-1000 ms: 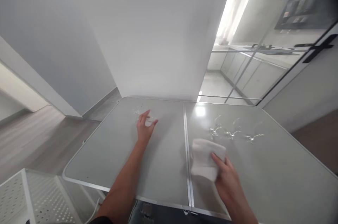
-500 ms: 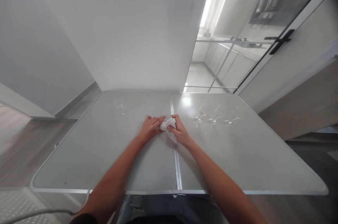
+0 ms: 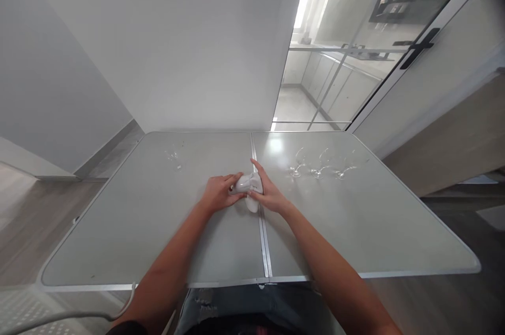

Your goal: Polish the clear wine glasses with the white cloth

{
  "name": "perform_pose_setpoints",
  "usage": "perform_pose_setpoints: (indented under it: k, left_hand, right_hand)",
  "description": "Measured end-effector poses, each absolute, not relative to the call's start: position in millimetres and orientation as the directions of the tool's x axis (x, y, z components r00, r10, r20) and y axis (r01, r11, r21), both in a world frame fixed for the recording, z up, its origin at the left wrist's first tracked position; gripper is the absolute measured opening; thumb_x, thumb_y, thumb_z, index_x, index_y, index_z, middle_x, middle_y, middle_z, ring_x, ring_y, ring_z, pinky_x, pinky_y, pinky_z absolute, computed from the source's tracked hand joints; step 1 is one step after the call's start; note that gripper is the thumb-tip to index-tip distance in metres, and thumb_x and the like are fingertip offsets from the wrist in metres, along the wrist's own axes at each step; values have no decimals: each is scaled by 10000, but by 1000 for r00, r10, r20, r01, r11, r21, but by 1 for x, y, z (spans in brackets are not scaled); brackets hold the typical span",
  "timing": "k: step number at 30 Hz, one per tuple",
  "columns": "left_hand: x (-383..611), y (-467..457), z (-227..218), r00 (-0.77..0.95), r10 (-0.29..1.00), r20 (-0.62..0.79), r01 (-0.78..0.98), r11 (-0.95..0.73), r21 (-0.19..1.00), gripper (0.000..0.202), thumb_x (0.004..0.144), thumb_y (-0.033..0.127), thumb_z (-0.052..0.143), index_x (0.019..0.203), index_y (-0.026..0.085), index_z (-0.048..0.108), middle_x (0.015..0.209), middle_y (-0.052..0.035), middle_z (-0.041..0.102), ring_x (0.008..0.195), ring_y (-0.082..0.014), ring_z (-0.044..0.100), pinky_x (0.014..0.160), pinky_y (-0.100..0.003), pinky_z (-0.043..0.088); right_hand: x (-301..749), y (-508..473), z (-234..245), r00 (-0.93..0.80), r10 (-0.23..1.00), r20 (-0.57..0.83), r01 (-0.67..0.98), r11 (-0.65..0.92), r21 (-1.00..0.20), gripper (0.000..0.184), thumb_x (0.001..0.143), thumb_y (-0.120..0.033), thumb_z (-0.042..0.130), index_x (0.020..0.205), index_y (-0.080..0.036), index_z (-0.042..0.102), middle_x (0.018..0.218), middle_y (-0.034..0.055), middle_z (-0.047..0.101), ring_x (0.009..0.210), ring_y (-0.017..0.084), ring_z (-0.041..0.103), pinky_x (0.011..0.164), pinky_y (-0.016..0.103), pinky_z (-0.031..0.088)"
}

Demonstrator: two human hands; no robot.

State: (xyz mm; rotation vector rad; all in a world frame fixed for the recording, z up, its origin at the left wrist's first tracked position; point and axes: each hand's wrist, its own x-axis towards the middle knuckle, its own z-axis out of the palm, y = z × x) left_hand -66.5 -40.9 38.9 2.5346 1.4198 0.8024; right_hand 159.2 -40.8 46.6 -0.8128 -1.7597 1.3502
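Observation:
Above the middle of the table, a clear drinking glass [image 3: 243, 183] lies on its side between my hands. My left hand [image 3: 221, 192] is closed around its left end. My right hand [image 3: 270, 193] presses a white cloth [image 3: 255, 182] against the glass's right end, thumb below and index finger stretched up and away. Part of the cloth hangs below the glass. Whether it reaches inside the glass I cannot tell.
Several clear stemmed glasses [image 3: 316, 171] stand on the right of the grey table [image 3: 130, 235]. Another clear glass [image 3: 173, 160] is at the back left. A metal seam [image 3: 263, 240] runs down the tabletop. Beyond are a white wall and a glass door [image 3: 315, 93].
The cloth is less bunched, and more of the glass shows between my hands. The fingers of my right hand have spread, the index finger lifting. The camera view has shifted slightly.

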Motion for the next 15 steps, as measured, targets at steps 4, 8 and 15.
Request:
perform_pose_setpoints:
  k: [4,8,15]
  left_hand:
    - [-67,-47,47,465,865,187,686,-486,541,526,804,652,669,1138,248,720,664,19,673,589,-161,610,589,-270,389]
    - [-60,-45,39,403,873,273,692,-486,534,574,787,638,698,1198,237,701,771,-11,728,639,-174,642,621,-280,432]
    - [-49,-30,24,420,677,604,751,-633,187,369,970,290,550,1334,281,606,1265,-104,706,1004,-234,699,918,-403,425]
  right_hand:
    - [169,-37,45,-696,660,283,152,520,-840,865,789,-154,590,1584,-302,283,1143,53,651,961,247,592,991,462,448]
    - [171,-35,46,-636,720,276,144,463,-875,890,741,-115,551,1576,-304,307,1204,47,653,992,245,586,996,462,448]
    - [161,-35,46,-389,918,-77,-324,-214,-921,976,630,-129,556,1565,-265,312,915,8,644,772,180,589,676,288,493]
